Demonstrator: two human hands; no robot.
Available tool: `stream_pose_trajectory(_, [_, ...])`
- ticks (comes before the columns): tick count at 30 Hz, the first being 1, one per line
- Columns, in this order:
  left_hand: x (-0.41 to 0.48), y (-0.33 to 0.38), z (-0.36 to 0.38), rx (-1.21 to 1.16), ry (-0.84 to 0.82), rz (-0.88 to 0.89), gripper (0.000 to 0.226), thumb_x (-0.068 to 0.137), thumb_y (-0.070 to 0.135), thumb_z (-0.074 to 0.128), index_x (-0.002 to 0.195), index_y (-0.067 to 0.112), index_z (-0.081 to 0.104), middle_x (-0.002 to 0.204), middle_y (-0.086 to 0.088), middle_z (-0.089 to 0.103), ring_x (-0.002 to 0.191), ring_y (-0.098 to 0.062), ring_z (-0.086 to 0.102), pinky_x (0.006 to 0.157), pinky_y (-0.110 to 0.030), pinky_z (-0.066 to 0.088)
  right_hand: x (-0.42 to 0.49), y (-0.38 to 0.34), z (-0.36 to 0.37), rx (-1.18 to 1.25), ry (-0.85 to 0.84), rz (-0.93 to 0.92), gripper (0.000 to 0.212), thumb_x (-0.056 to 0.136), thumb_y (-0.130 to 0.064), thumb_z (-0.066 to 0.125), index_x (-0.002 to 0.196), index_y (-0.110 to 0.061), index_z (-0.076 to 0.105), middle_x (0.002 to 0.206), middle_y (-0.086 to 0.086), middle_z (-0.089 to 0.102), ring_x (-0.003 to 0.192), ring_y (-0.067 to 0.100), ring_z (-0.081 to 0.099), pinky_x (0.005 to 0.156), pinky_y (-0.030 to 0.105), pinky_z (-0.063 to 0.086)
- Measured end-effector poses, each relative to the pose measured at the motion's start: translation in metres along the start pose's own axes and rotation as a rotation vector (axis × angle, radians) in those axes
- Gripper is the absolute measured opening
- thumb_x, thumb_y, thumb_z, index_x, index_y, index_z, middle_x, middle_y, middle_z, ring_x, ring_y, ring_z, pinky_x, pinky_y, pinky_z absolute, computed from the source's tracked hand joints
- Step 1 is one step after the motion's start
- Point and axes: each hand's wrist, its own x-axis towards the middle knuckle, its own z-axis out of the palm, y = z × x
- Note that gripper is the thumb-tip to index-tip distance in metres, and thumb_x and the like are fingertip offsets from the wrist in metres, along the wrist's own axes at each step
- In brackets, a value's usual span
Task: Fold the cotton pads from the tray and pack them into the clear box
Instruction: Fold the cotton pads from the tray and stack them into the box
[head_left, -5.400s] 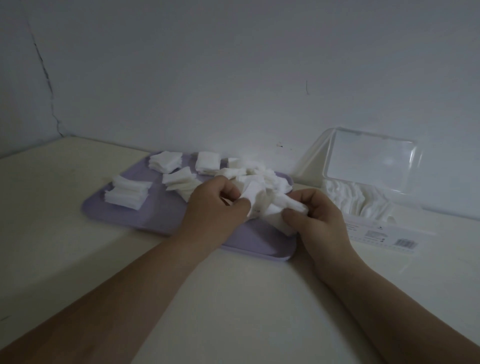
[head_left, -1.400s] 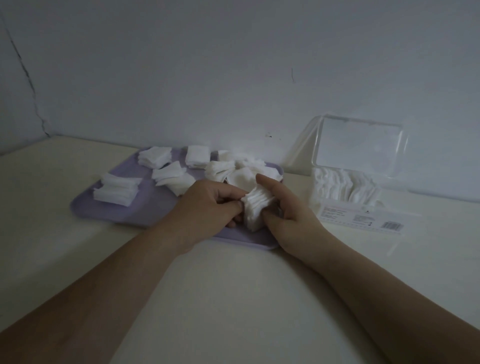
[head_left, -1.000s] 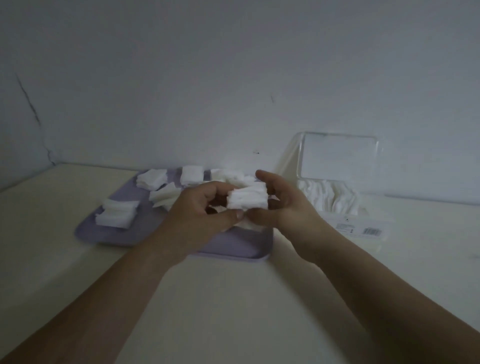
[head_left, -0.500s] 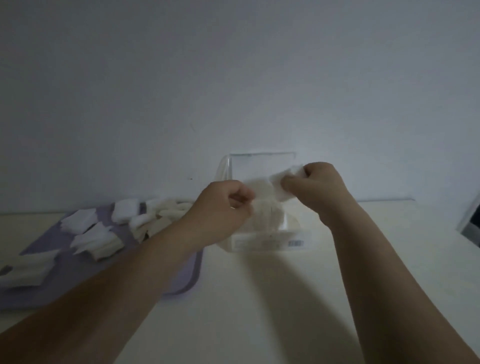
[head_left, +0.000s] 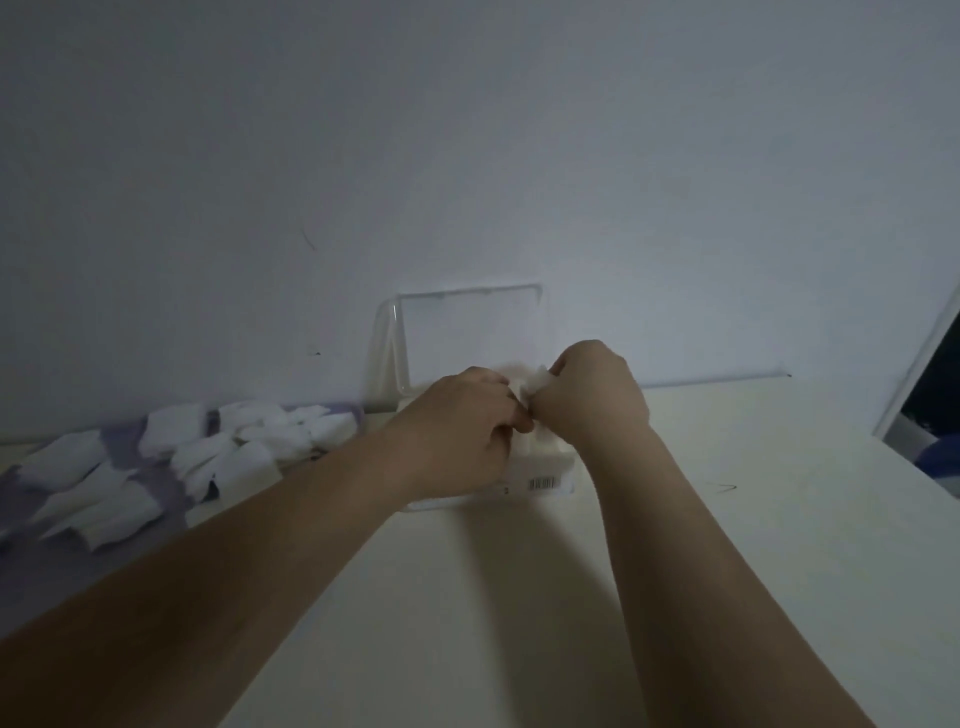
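Observation:
The clear box (head_left: 545, 475) stands against the wall with its lid (head_left: 470, 338) upright behind it. Over its opening, my left hand (head_left: 460, 428) and my right hand (head_left: 595, 395) are pressed close together, both gripping a small stack of white cotton pads (head_left: 535, 383); only a corner of the stack shows between the fingers. The hands hide most of the box's inside. At the left lies the lilac tray (head_left: 161, 473) with several loose piles of cotton pads (head_left: 228, 452) on it.
The pale table (head_left: 519, 597) runs forward to me and off to the right. A white wall rises directly behind the box. A dark opening with a pale frame (head_left: 930, 384) shows at the far right edge.
Both hands lifted the stack of pads off the tray and carried it right to the box. Since half a second ago they have sunk lower, closer together, over the box opening.

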Motion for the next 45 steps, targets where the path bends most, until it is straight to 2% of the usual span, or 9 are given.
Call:
stream_pose_trajectory(4, [-0.005, -0.007, 0.011, -0.068, 0.075, -0.046, 0.036, 0.081, 0.022, 0.041, 0.091, 0.022, 0.076, 0.078, 0.021, 0.057, 0.089, -0.008, 0.051, 0.084, -0.031, 0.05, -0.011, -0.007, 0.01, -0.222, 0.04, -0.06, 0.011, 0.08, -0.019, 0.065, 0.08, -0.017, 0.054, 0.088, 0.002, 0.062, 0.078, 0.027, 0.06, 0.068, 0.029, 0.042])
stream_pose_trajectory(6, [-0.005, -0.006, 0.012, -0.129, 0.118, -0.111, 0.032, 0.082, 0.027, 0.043, 0.088, 0.022, 0.075, 0.079, 0.016, 0.063, 0.083, -0.01, 0.057, 0.077, -0.035, 0.053, -0.011, -0.009, 0.005, -0.248, 0.063, -0.061, 0.015, 0.08, -0.02, 0.064, 0.076, -0.018, 0.05, 0.083, 0.001, 0.06, 0.074, 0.025, 0.059, 0.07, 0.029, 0.043])
stream_pose_trajectory(12, [-0.011, -0.002, 0.01, -0.193, 0.16, -0.191, 0.026, 0.086, 0.034, 0.056, 0.101, 0.028, 0.077, 0.099, 0.012, 0.073, 0.095, -0.013, 0.066, 0.084, -0.036, 0.055, -0.01, -0.013, -0.005, -0.233, -0.014, -0.058, 0.015, 0.078, -0.02, 0.069, 0.079, -0.018, 0.055, 0.081, 0.0, 0.06, 0.066, 0.021, 0.057, 0.065, 0.028, 0.041])
stream_pose_trajectory(20, [-0.025, 0.0, 0.011, -0.053, 0.186, -0.143, 0.043, 0.095, 0.042, 0.04, 0.091, 0.017, 0.076, 0.099, 0.007, 0.07, 0.093, -0.019, 0.066, 0.073, -0.041, 0.056, -0.017, -0.019, 0.006, -0.293, 0.01, -0.064, 0.026, 0.084, -0.025, 0.066, 0.074, -0.019, 0.043, 0.075, -0.002, 0.05, 0.066, 0.022, 0.051, 0.075, 0.03, 0.042])
stream_pose_trajectory(26, [-0.032, 0.001, 0.006, -0.141, 0.159, -0.173, 0.036, 0.093, 0.032, 0.045, 0.098, 0.015, 0.076, 0.117, 0.007, 0.07, 0.109, -0.014, 0.064, 0.09, -0.038, 0.054, -0.015, -0.025, -0.003, -0.171, -0.106, -0.097, 0.012, 0.074, -0.008, 0.056, 0.074, -0.017, 0.048, 0.071, 0.001, 0.048, 0.055, 0.021, 0.041, 0.056, 0.024, 0.033])
stream_pose_trajectory(33, [-0.077, -0.012, -0.006, -0.157, 0.36, -0.183, 0.03, 0.095, 0.035, 0.054, 0.108, 0.021, 0.077, 0.14, 0.003, 0.062, 0.129, -0.012, 0.054, 0.107, -0.023, 0.038, -0.028, -0.039, -0.009, -0.166, 0.034, -0.166, 0.008, 0.079, -0.007, 0.057, 0.078, -0.015, 0.058, 0.073, 0.0, 0.055, 0.061, 0.025, 0.053, 0.052, 0.023, 0.038])
stream_pose_trajectory(36, [-0.109, -0.03, -0.018, -0.131, 0.408, -0.253, 0.034, 0.092, 0.033, 0.052, 0.109, 0.017, 0.078, 0.134, 0.001, 0.065, 0.125, -0.016, 0.057, 0.109, -0.03, 0.04, -0.049, -0.068, 0.003, -0.017, 0.061, -0.33, 0.02, 0.089, -0.016, 0.059, 0.102, -0.018, 0.074, 0.101, 0.005, 0.074, 0.089, 0.027, 0.07, 0.077, 0.037, 0.06])
stream_pose_trajectory(41, [-0.167, -0.075, -0.029, 0.21, 0.265, -0.593, 0.054, 0.076, 0.034, 0.051, 0.124, 0.019, 0.07, 0.145, -0.014, 0.059, 0.138, -0.044, 0.049, 0.112, -0.061, 0.039, -0.115, -0.099, 0.07, 0.212, -0.229, -0.596, 0.036, 0.093, -0.012, 0.057, 0.126, -0.015, 0.069, 0.125, 0.011, 0.069, 0.114, 0.027, 0.064, 0.101, 0.037, 0.05])
stream_pose_trajectory(45, [-0.209, -0.091, -0.018, 0.044, 0.261, -0.632, 0.053, 0.085, 0.036, 0.051, 0.131, 0.016, 0.067, 0.142, -0.013, 0.061, 0.132, -0.034, 0.055, 0.11, -0.044, 0.043, -0.133, -0.083, 0.113, 0.058, -0.345, -0.674, 0.054, 0.084, -0.011, 0.053, 0.137, -0.007, 0.06, 0.138, 0.017, 0.06, 0.127, 0.036, 0.057, 0.108, 0.036, 0.045])
